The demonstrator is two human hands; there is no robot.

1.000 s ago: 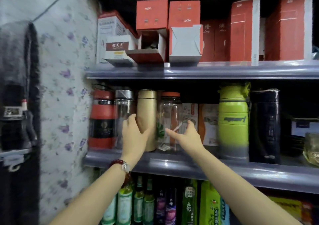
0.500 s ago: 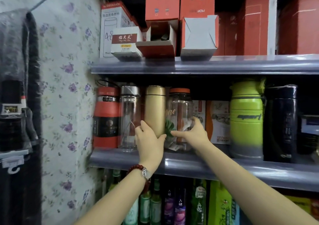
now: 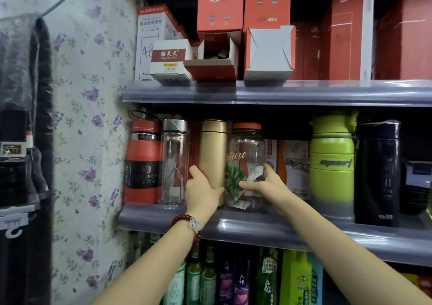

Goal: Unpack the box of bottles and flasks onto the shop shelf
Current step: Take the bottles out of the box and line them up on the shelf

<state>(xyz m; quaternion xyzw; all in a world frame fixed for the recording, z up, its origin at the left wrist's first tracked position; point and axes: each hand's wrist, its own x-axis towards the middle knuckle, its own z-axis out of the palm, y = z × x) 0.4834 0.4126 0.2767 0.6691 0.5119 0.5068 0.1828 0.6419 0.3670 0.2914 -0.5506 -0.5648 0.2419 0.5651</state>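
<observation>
The gold flask [image 3: 213,155] looks brushed matt metal; right of it, the jar [image 3: 247,164] is clear glossy plastic; the shelf [image 3: 304,230] edge is shiny grey plastic.

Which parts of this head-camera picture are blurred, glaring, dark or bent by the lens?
Head view: the green flask and black flask at right look smeared; glare streaks the grey shelf edge; the recess behind the red boxes is near black; the wide lens bows the shelf lines; the gold flask looks fairly sharp.
</observation>
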